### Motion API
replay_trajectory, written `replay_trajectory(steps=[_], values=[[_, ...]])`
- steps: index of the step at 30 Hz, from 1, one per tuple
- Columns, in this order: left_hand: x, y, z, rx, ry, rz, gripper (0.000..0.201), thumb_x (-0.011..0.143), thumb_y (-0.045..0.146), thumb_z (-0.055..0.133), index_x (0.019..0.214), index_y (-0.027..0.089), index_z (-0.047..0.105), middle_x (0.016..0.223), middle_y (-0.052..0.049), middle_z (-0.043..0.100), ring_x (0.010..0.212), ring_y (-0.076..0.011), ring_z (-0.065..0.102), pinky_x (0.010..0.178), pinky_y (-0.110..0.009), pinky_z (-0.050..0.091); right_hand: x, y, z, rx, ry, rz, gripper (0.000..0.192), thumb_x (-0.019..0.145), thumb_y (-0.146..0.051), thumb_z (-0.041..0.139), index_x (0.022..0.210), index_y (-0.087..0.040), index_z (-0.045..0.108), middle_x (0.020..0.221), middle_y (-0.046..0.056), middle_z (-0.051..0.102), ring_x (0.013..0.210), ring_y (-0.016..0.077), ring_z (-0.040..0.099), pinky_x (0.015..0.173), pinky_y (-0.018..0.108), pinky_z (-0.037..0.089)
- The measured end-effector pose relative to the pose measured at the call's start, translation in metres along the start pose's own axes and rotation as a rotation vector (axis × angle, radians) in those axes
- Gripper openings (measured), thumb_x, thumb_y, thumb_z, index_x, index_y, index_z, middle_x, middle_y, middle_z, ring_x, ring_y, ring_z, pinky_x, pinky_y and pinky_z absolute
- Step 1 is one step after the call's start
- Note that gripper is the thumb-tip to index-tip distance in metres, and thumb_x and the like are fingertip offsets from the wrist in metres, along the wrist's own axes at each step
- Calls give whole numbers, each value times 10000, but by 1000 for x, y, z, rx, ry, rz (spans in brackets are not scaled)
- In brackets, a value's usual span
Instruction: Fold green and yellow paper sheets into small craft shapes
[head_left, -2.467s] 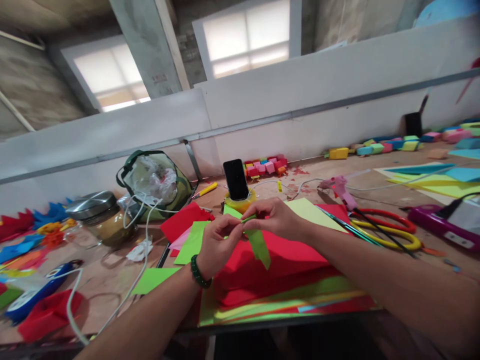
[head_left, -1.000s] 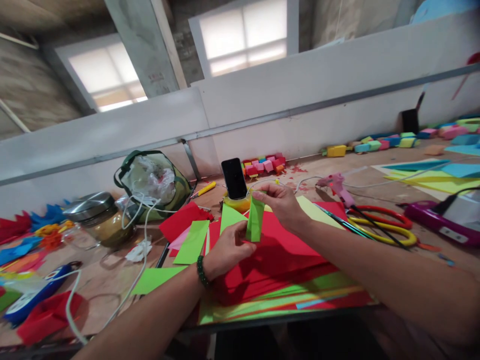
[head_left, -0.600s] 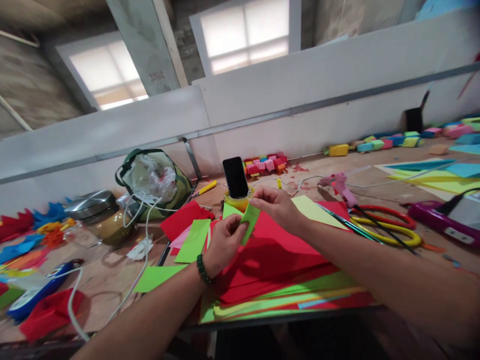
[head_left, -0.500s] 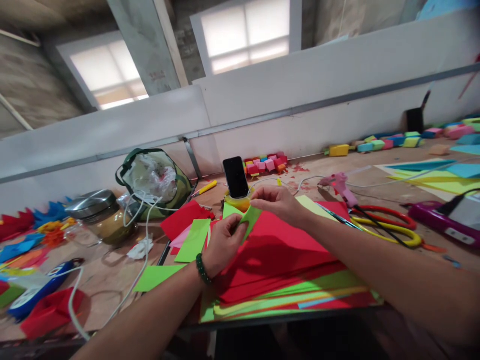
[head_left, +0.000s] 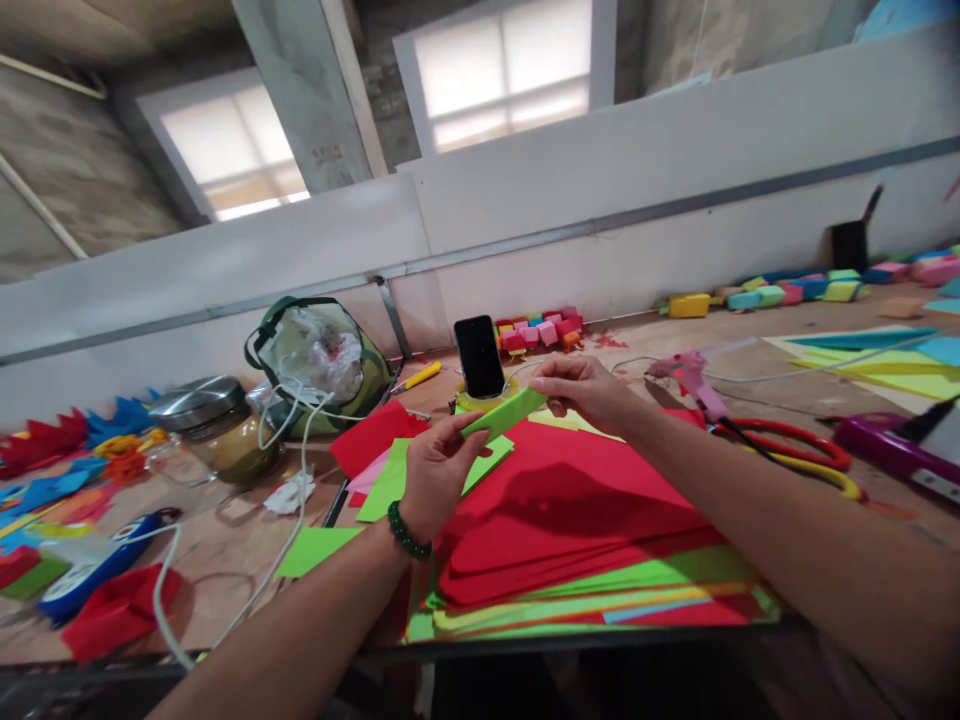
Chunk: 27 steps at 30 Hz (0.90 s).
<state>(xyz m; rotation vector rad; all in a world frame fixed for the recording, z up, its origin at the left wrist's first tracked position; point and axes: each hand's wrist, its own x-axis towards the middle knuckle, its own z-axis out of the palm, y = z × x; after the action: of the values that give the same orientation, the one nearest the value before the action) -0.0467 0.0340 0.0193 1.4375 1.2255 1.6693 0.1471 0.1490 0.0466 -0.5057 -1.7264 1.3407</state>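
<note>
The folded green paper strip (head_left: 504,414) is held in the air above the stack of red sheets (head_left: 570,510), its long axis running from about 8 o'clock up to 2 o'clock. The left hand (head_left: 435,478) has the lower end: thumb and fingers (head_left: 454,432) are closed on it from 7 o'clock, pinching tight. The right hand (head_left: 589,385) takes the upper end from 3 o'clock, its fingertips closed on the strip's far tip, though how much of the paper they cover is hard to tell at this angle. Both hands are on the strip, one at each end, and neither is nearer than the other.

Right behind the strip, at 12 o'clock, a black phone (head_left: 480,356) stands upright in a yellow holder. A loose green sheet (head_left: 394,478) lies on the desk (head_left: 225,560) just under the left hand. Out at 3 o'clock lie a pink glue gun (head_left: 686,372) and red and yellow scissors (head_left: 791,458). At 9 o'clock sit a green bag (head_left: 322,360) and a lidded glass jar (head_left: 217,430), with a white cable (head_left: 292,480) trailing toward the near edge.
</note>
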Motion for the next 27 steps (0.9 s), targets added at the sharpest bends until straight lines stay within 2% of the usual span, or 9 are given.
replay_trajectory(steps=[6, 12, 19, 27], values=[[1, -1, -2, 2, 37, 68, 281, 718, 289, 736, 945, 130, 686, 712, -30, 716, 660, -154, 677, 623, -236, 531, -2, -3, 2, 48, 11, 28, 231, 683, -352, 761, 691, -152, 644, 556, -36, 561, 462, 63, 500, 458, 196, 404], [2, 2, 0, -52, 45, 30, 368, 692, 332, 746, 978, 117, 663, 706, -16, 704, 605, -149, 667, 592, -256, 555, -3, -1, 6, 42, 68, -16, 240, 673, -362, 765, 696, -153, 648, 556, -41, 564, 449, 63, 494, 444, 202, 405], [3, -1, -2, -17, 49, 47, 400, 718, 314, 737, 1052, 112, 651, 768, -51, 728, 697, -173, 691, 655, -253, 537, -6, -4, 17, -59, 151, -95, 255, 662, -384, 762, 662, -155, 652, 486, -41, 549, 408, 75, 488, 417, 215, 390], [4, 0, -1, 10, 67, 46, 434, 733, 335, 715, 1102, 120, 635, 734, -29, 714, 690, -160, 677, 587, -221, 494, -6, -2, 21, -59, 183, -80, 266, 658, -393, 763, 656, -151, 654, 526, -34, 559, 412, 69, 492, 415, 211, 392]])
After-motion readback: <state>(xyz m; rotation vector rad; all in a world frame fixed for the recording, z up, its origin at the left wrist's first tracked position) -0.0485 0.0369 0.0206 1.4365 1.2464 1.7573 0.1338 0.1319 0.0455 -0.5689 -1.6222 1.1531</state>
